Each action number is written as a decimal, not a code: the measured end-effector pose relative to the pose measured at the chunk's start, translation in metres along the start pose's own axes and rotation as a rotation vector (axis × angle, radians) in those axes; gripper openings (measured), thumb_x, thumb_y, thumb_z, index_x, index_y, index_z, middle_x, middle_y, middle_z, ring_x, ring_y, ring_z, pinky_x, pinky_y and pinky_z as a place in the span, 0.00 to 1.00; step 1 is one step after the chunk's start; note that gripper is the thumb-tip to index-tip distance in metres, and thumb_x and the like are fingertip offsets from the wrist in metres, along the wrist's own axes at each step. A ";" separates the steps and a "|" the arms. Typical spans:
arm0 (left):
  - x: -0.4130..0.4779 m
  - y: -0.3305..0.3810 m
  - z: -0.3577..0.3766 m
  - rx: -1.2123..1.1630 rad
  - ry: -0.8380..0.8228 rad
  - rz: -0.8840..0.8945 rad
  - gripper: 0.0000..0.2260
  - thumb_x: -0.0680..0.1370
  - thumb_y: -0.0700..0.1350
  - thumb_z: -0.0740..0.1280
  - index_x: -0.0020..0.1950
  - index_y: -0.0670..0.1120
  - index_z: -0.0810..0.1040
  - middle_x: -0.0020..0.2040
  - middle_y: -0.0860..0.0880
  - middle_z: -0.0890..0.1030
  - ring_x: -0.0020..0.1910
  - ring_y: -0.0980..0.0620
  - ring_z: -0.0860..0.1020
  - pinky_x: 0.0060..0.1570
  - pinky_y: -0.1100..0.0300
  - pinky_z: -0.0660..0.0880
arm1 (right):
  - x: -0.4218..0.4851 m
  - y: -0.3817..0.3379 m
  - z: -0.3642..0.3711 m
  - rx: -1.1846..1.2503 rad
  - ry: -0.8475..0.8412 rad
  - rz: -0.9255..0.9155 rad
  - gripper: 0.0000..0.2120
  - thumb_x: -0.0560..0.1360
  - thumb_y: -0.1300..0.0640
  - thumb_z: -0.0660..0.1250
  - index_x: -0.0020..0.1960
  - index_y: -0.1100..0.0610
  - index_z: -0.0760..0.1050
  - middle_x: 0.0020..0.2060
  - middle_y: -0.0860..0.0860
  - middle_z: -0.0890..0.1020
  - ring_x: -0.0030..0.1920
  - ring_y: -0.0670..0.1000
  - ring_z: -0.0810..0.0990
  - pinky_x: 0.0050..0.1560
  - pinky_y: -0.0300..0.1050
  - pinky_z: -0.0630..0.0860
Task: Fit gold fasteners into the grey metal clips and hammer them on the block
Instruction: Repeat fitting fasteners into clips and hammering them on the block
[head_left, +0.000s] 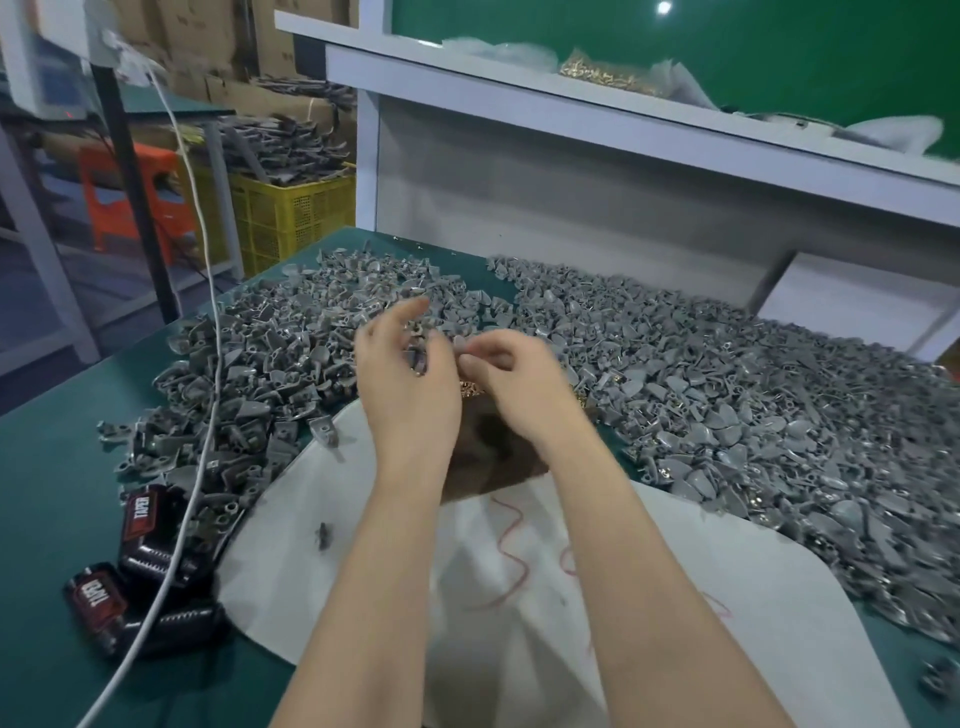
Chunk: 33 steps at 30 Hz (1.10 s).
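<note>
1. Both hands were up over the desk (47, 467), nearly meeting above the brown block (488, 452).
2. The left hand (410, 389) cradled a grey clip (417, 358) against thumb and curled fingers, the forefinger lifted clear.
3. The right hand (519, 379) had its fingers tucked tight, tips pinched together. Whether a fastener sat between them, I could not tell; it was blurred.
4. The relation that mattered: the clip lay just to the left of the right fingertips, close to touching. Its long axis was too smeared to call.
5. Gold fasteners (470, 387) lay in a small heap right beneath the right hand, at the far edge of the block, so that hand was nearer for the next pick.
6. Heaps of loose clips (727, 395) flanked the block on both sides; no hammer showed, so hammering looked a step away.
</note>
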<state>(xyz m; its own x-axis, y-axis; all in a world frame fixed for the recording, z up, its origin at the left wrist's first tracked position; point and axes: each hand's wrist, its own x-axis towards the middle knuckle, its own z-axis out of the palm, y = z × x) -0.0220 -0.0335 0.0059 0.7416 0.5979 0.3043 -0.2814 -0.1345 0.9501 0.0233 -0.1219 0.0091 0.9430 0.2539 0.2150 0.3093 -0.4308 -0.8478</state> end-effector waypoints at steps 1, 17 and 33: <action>0.000 -0.004 0.002 0.029 -0.083 -0.005 0.11 0.78 0.40 0.63 0.58 0.53 0.76 0.58 0.53 0.74 0.52 0.61 0.73 0.47 0.75 0.67 | -0.004 0.003 -0.009 0.013 0.021 -0.004 0.06 0.74 0.62 0.68 0.45 0.52 0.79 0.44 0.50 0.84 0.49 0.49 0.81 0.56 0.47 0.76; -0.005 -0.017 0.010 0.228 -0.302 0.009 0.02 0.75 0.43 0.69 0.46 0.49 0.77 0.38 0.58 0.77 0.39 0.60 0.75 0.38 0.71 0.67 | -0.003 0.016 -0.043 0.074 0.168 0.124 0.05 0.77 0.57 0.66 0.42 0.52 0.77 0.37 0.46 0.83 0.39 0.44 0.80 0.45 0.40 0.76; -0.005 -0.015 0.010 0.202 -0.166 -0.049 0.02 0.75 0.43 0.69 0.44 0.47 0.77 0.37 0.60 0.76 0.37 0.66 0.73 0.37 0.73 0.66 | 0.048 0.057 -0.029 -0.775 -0.108 0.459 0.11 0.75 0.60 0.63 0.55 0.58 0.78 0.56 0.57 0.80 0.56 0.59 0.77 0.61 0.53 0.73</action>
<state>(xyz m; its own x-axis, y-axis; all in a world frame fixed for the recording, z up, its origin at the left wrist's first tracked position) -0.0157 -0.0419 -0.0088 0.8455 0.4723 0.2492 -0.1278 -0.2740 0.9532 0.0892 -0.1590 -0.0149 0.9894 -0.0239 -0.1433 -0.0618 -0.9618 -0.2667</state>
